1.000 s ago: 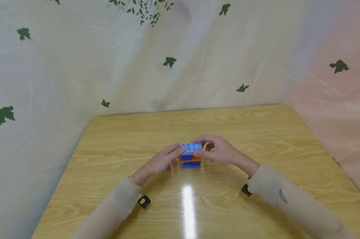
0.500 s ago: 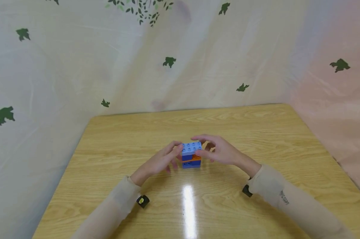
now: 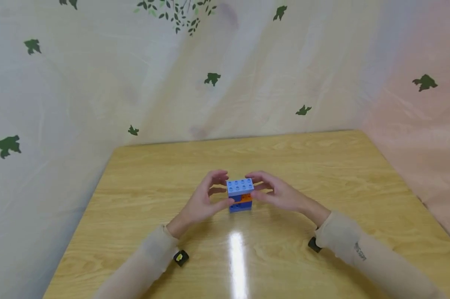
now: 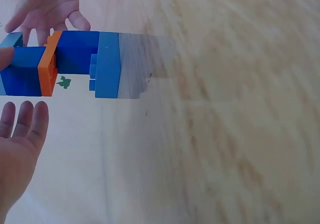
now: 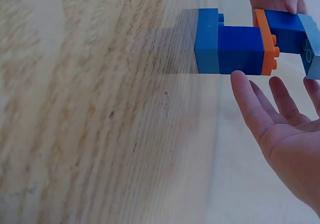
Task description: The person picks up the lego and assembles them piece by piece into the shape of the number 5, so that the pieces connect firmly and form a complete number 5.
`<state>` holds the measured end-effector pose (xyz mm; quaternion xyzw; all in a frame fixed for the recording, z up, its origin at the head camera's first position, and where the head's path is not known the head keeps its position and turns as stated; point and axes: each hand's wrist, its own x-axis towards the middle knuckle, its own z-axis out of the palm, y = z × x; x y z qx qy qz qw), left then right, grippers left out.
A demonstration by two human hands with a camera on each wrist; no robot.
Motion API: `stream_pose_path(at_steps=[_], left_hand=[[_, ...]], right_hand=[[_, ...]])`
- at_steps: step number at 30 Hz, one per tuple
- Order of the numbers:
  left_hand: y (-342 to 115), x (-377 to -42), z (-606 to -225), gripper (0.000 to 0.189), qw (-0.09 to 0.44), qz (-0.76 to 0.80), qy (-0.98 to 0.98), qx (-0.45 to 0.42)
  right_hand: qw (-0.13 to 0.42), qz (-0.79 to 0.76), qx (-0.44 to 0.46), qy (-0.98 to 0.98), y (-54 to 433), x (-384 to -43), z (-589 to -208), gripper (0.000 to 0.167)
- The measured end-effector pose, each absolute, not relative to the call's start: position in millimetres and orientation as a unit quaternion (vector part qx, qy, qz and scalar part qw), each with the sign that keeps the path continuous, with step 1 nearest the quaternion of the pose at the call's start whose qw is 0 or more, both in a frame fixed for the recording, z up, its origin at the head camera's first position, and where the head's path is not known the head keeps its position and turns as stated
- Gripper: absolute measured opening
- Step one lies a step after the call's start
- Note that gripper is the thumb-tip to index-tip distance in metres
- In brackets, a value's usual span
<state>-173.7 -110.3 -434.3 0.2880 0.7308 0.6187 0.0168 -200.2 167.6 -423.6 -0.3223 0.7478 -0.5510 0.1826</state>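
A small tower of toy building blocks [image 3: 240,187] stands upright on the table between both hands. A light blue studded block tops it. Below come a dark blue block [image 5: 285,30], a thin orange block [image 4: 48,65], another dark blue block [image 4: 78,52] and a blue base block [image 4: 108,64]. My left hand [image 3: 200,202] curves loosely about the left side, its thumb at the upper dark blue block and its fingers apart from the tower. On the right side, my right hand [image 3: 282,196] has its fingers spread; one fingertip meets or nearly meets the lower dark blue block.
The wooden table [image 3: 154,174] reaches back to a pale cloth [image 3: 165,91] with green bird and leaf prints. A bright strip of light reflects off the tabletop in front of the tower. Small black devices hang under both sleeve cuffs.
My left hand has come off the top block's edge; its thumb moved down to the front and its fingers spread. My right hand has shifted slightly right. The tower has turned a little.
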Motion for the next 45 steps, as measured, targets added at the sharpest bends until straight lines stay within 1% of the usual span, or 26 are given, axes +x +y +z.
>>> stream_pose_path(at_steps=[6, 11, 14, 20, 24, 28, 36, 45], left_hand=[[-108.4, -171.9, -438.9, 0.067, 0.009, 0.627, 0.719, 0.3], [-107.1, -174.8, -439.7, 0.058, 0.001, 0.622, 0.721, 0.306], [-107.1, -174.4, -440.5, 0.053, 0.007, 0.622, 0.723, 0.299], [-107.1, -175.5, -435.4, 0.052, 0.032, 0.632, 0.723, 0.276], [-107.9, -180.3, -426.6, 0.051, 0.057, 0.656, 0.708, 0.253], [-110.0, -187.0, -423.5, 0.05, 0.079, 0.661, 0.711, 0.225], [-109.5, -199.7, -432.0, 0.049, 0.137, 0.695, 0.69, 0.15], [-109.7, -210.5, -444.3, 0.048, 0.177, 0.725, 0.66, 0.089]], right_hand=[[0.203, -0.564, -0.318, 0.735, 168.4, -199.7, -426.4, 0.049], [0.204, -0.58, -0.322, 0.72, 168.3, -200.8, -425.8, 0.045], [0.208, -0.583, -0.324, 0.715, 168.3, -200.9, -428.2, 0.043], [0.196, -0.573, -0.329, 0.724, 170.1, -203.9, -426.2, 0.043], [0.192, -0.581, -0.31, 0.727, 169.7, -207.7, -418.2, 0.042], [0.203, -0.591, -0.272, 0.732, 166.1, -210.8, -411.7, 0.046], [0.231, -0.595, -0.186, 0.747, 160.2, -220.6, -418.8, 0.058], [0.262, -0.601, -0.149, 0.741, 155.1, -226.2, -428.2, 0.062]])
